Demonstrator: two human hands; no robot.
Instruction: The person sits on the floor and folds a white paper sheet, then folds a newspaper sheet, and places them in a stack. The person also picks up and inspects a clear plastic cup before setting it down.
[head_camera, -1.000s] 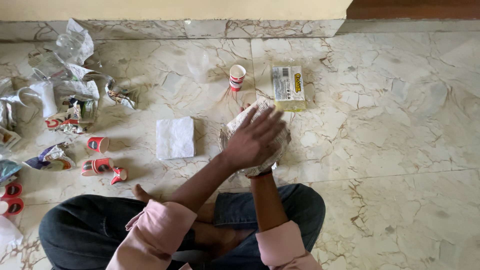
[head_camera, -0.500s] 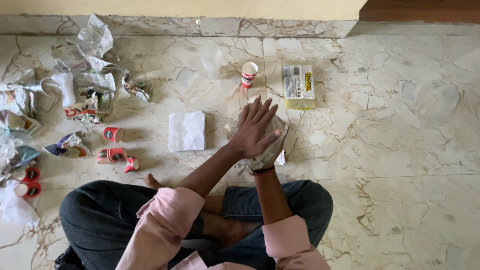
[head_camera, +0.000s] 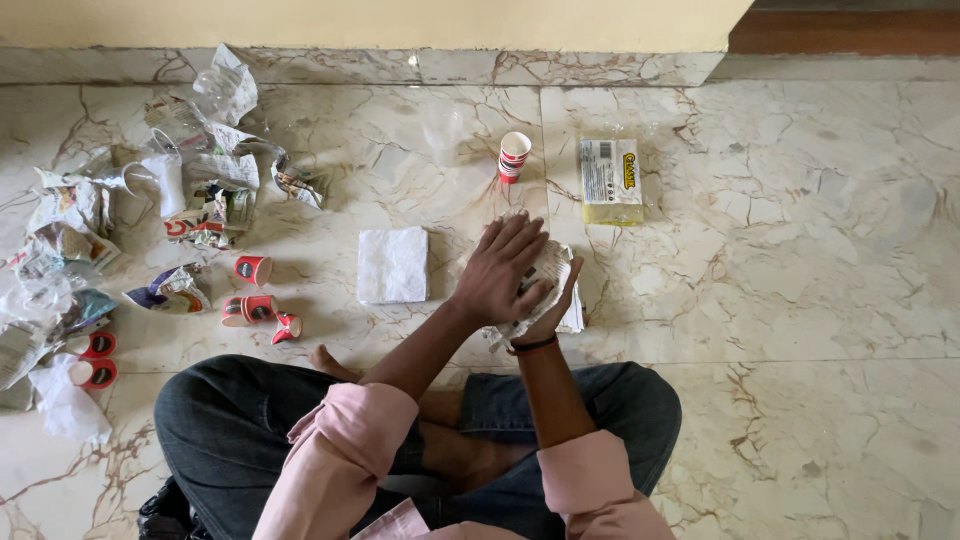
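Here the person sits cross-legged on the marble floor, pressing a crumpled newspaper bundle between both hands. The left hand lies flat on top with fingers spread, not clenched, its palm bearing down on the paper. The right hand cups the bundle from beneath and at the near side, its grip curled around the paper's lower edge; the palm itself is hidden. The bundle thus sits between the two hands, just above the floor in front of the knees. Judged from this posture, the step in hand is compacting or shaping the paper; the next move would call for steady pressure from above while the lower grip keeps the loose edges gathered. Just left of the grip lies a folded white napkin; beyond it stands a red-and-white paper cup, and beside that a yellow-edged flat packet. Well to the left lies a litter of crushed cups and paper scraps.
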